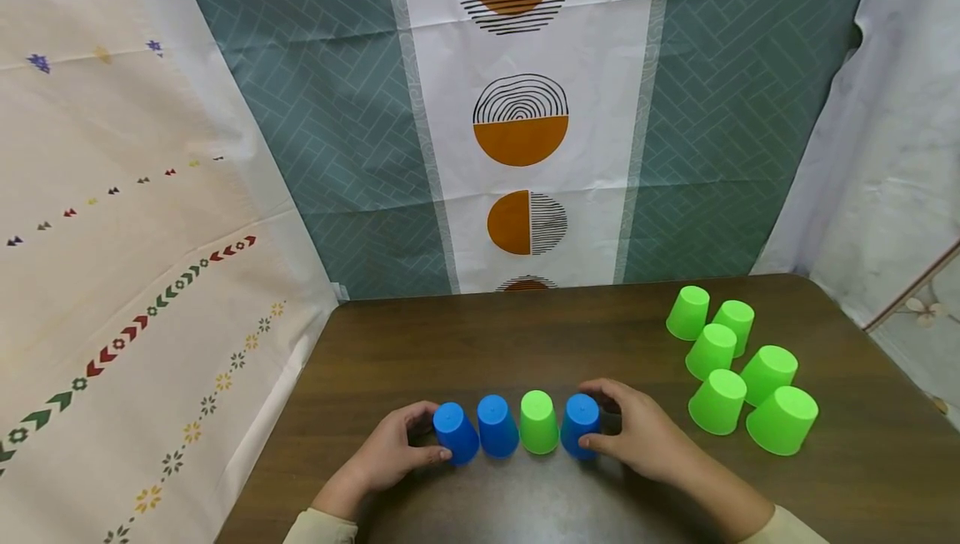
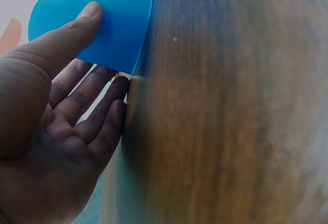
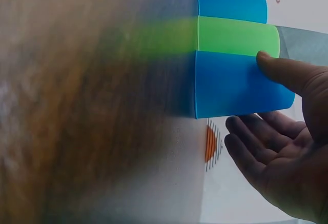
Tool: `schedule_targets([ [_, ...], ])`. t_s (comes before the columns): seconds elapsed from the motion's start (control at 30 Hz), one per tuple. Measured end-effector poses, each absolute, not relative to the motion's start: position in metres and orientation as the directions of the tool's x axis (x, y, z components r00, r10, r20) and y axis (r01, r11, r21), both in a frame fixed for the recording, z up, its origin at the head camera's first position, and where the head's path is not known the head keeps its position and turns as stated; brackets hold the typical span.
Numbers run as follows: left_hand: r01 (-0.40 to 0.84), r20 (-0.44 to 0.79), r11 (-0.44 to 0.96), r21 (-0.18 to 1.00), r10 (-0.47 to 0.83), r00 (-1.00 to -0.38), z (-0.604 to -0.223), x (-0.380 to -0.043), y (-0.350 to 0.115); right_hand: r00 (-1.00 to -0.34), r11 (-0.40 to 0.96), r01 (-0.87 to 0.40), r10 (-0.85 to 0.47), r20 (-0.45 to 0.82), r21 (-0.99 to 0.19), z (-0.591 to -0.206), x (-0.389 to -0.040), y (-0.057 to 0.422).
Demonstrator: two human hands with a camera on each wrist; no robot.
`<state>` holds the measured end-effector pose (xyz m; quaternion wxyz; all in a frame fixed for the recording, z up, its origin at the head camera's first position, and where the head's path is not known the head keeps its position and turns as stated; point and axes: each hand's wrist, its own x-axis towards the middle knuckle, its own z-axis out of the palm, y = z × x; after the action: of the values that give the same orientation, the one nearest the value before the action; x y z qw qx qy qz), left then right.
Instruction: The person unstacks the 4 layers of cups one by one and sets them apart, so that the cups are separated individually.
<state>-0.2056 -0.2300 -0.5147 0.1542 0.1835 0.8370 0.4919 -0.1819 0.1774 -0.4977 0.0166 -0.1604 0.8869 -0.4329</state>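
Four would-be neighbours aside, a short row of upside-down plastic cups stands before me: a left blue cup (image 1: 456, 434), a second blue cup (image 1: 498, 427), a green cup (image 1: 538, 423) and a right blue cup (image 1: 581, 426). My left hand (image 1: 395, 448) holds the left blue cup at the row's end, thumb on its near side and fingers behind. At the other end my right hand (image 1: 637, 431) grips the right blue cup, its thumb (image 3: 284, 73) across the near wall. In the right wrist view the cups stand side by side, rims down on the table.
Several more green cups (image 1: 782, 421) stand upside down in a loose group on the right side of the brown wooden table (image 1: 480, 344). A patterned curtain (image 1: 517, 144) hangs behind the table's far edge. Pale cloth (image 1: 150, 277) hangs along the left.
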Motion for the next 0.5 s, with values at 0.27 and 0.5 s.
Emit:
schedule_targets([
  [0.27, 0.152, -0.081, 0.453, 0.879, 0.456, -0.886, -0.5142, -0.206, -0.2303, -0.942, 0.59, -0.292, -0.314, 0.12, -0.753, -0.4987, -0.1821, 0.1772],
  [0.5, 0.155, -0.079, 0.449, 0.88, 0.461, -0.884, -0.5143, -0.2055, -0.2301, -0.949, 0.589, -0.273, -0.295, 0.112, -0.76, -0.496, -0.1804, 0.1784],
])
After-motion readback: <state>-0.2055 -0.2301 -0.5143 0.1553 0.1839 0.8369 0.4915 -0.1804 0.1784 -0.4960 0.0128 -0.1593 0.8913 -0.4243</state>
